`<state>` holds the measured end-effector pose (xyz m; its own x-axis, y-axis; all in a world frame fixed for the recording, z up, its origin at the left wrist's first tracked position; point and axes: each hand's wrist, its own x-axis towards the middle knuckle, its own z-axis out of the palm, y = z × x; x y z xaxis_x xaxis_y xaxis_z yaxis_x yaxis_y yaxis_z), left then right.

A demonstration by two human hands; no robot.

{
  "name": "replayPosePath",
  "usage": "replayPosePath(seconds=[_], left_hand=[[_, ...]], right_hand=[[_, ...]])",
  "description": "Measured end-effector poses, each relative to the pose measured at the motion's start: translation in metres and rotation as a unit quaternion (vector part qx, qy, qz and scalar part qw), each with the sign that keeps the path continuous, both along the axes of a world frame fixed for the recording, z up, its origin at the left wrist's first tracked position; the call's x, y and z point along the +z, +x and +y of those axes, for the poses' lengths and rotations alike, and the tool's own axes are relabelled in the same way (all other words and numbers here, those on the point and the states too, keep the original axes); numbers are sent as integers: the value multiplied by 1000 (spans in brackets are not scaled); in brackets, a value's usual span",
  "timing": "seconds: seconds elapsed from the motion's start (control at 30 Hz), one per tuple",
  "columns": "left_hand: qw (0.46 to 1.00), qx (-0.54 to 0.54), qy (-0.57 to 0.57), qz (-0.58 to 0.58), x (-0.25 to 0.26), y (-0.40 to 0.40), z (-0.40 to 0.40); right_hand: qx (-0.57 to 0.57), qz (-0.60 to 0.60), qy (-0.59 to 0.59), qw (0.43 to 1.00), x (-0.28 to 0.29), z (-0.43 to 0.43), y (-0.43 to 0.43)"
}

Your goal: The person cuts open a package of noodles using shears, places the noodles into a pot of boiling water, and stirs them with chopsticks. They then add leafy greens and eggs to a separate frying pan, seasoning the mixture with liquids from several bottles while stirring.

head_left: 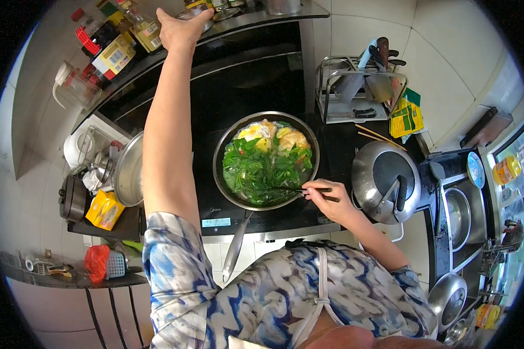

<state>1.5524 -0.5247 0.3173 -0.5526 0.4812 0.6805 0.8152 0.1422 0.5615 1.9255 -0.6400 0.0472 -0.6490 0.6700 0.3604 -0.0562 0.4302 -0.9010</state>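
Note:
On the black cooktop stands a frying pan (218,161) holding leafy greens (262,170) and fried eggs (293,138) in liquid. My right hand (329,203) grips dark chopsticks (288,189) at the pan's right edge, their tips among the greens. My left hand (181,29) is stretched up to the shelf above the stove, thumb and fingers spread, at a small round metal-and-glass container or lid (196,17); whether it grasps this cannot be told. Bottles of sauce (113,54) and oil (146,30) stand left of that hand. The pan's handle (236,246) points towards me.
A domed wok lid (386,181) lies right of the pan, near wooden chopsticks (382,137) and a knife rack (360,91). A large metal pan (129,174) is partly behind my left forearm. The shelf edge (262,22) overhangs the back. A sink (458,218) is farther right.

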Motion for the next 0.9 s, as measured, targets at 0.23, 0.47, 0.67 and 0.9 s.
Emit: replayPosePath(seconds=[0.23,0.47,0.67,0.9], left_hand=[[998,24,56,26,12,25,-3],[966,-99,62,229,-73,80,-103],[968,-191,-164,0,-204,77,-289],[775,-185,-168,-581,-305,116,-437]], right_hand=[[-150,47,-37,987,33,31,19],[-142,27,-86,986,-22,22,-30],[-52,22,-8,998,9,-3,-40],[-36,1,-79,996,-15,41,-78]])
